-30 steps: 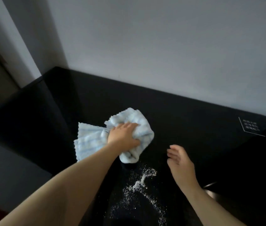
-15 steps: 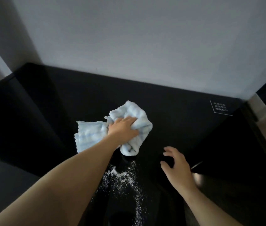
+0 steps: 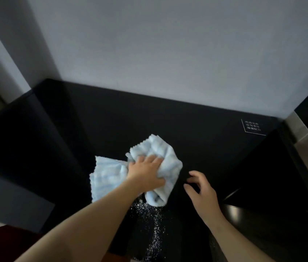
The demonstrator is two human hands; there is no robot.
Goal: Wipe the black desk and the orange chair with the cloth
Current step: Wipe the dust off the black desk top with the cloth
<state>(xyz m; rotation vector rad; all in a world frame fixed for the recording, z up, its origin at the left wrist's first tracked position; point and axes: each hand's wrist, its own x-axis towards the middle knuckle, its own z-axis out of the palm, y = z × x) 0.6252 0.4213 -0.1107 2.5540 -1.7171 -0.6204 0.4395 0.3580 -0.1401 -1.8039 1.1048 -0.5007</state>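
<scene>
A white boxed label (image 3: 252, 126) on the black desk (image 3: 168, 118) is too blurred to read.

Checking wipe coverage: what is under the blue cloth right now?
The cloth lies on the black desk, the left hand gripping it from above. White powder shows just past its near edge; any powder beneath is covered.
</scene>
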